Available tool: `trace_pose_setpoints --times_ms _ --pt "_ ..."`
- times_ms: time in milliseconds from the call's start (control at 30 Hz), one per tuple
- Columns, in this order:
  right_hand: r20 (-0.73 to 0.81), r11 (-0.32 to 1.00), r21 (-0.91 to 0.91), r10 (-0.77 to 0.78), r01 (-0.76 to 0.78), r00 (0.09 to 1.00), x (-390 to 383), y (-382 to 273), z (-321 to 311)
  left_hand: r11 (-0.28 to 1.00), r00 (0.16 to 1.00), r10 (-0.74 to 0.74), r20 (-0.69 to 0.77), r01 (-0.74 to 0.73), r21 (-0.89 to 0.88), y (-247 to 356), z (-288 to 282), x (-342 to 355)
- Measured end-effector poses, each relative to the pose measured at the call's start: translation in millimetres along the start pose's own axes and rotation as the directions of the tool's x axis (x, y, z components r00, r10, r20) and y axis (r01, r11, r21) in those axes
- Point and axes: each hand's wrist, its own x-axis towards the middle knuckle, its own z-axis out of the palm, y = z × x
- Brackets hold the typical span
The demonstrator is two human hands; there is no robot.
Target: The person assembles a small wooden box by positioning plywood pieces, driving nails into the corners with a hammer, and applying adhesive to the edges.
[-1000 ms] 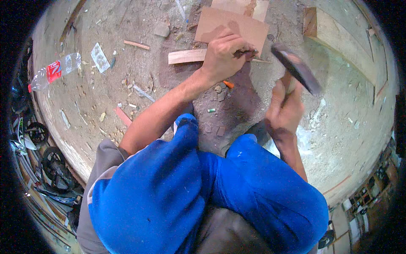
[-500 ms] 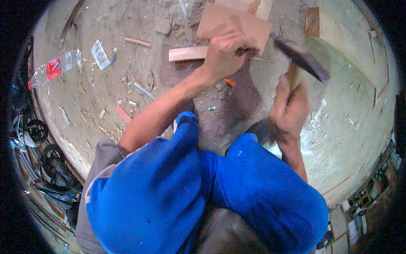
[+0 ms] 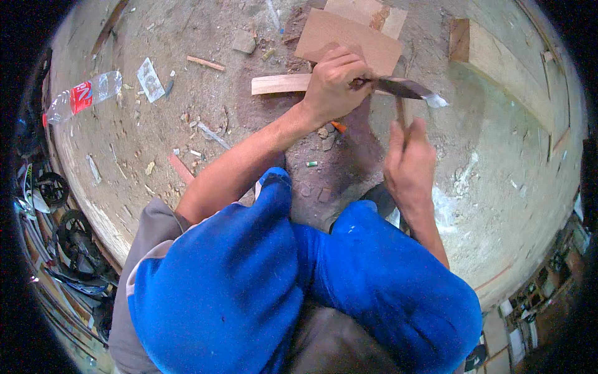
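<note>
My left hand (image 3: 336, 84) is closed around a small dark piece that I cannot make out, over a pale wood strip (image 3: 277, 85) lying on the dusty floor. Just beyond it lies a tan rectangular board (image 3: 374, 47) with a second board (image 3: 389, 19) behind it. My right hand (image 3: 408, 162) grips a hammer by its wooden handle; the dark hammer head (image 3: 411, 90) is level with my left fingers and close to or against what they hold, which I cannot tell apart. An orange bit (image 3: 338, 126) lies below my left hand.
A thick timber (image 3: 504, 75) lies at the right. An empty plastic bottle (image 3: 65, 106), thin sticks (image 3: 205, 62), stones (image 3: 243, 41) and scraps dot the floor at the left. Wheels and dark clutter (image 3: 75, 243) line the left edge. My blue-clad knees fill the lower middle.
The hammer has swung leftward and down to my left fingers, its head turning more level. My right hand has shifted slightly left. My left hand stays nearly in place.
</note>
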Motion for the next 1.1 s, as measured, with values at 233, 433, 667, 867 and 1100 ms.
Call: trace_pose_setpoints --times_ms 233,433,667,867,1100 --pt "-0.018 0.945 0.326 -0.036 0.040 0.999 -5 -10 -5 1.000 0.999 -0.018 -0.051 0.018 0.000 -3 -2 -6" --pt "-0.172 0.911 0.362 -0.143 0.197 0.975 -9 -7 -7 0.999 0.999 -0.053 -0.009 0.053 0.007 -3 0 -10" --pt "-0.064 0.978 0.208 -0.007 0.020 0.998 -4 -15 -20 0.999 0.999 -0.033 -0.029 0.034 0.037 -5 -1 -9" --pt "0.235 0.987 -0.064 0.162 -0.151 0.958 11 -8 -4 0.999 0.999 -0.030 -0.029 0.031 0.023 -4 -1 -7" --pt "-0.178 0.966 0.206 -0.121 0.157 0.977 6 0 8 0.999 0.999 -0.034 -0.032 0.034 0.011 -5 -3 -6"
